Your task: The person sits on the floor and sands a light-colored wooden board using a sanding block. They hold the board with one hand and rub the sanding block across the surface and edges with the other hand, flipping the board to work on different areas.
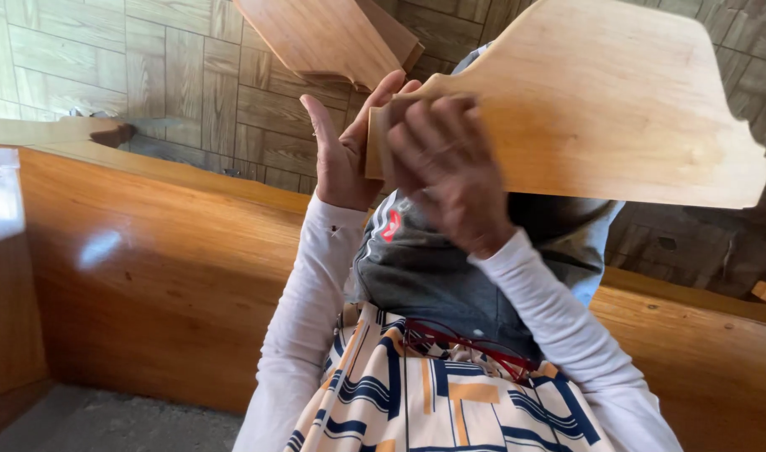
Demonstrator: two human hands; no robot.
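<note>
A pale wooden board (617, 109) with a stepped, curved outline is held up in front of me, its long part reaching to the right. My left hand (343, 155) clasps the board's left end from behind, thumb up and fingertips showing above the edge. My right hand (445, 172) lies blurred over the front face of that same end, fingers curled against the wood. Whether anything is under its fingers is hidden. Below the board a grey cloth (433, 268) covers my lap.
A glossy brown wooden panel (157, 268) runs across in front of me. Another shaped wooden piece (324, 38) leans at the top against a wood-tiled wall (148, 67). Red glasses (462, 341) hang on my patterned shirt. A concrete floor (107, 423) shows at lower left.
</note>
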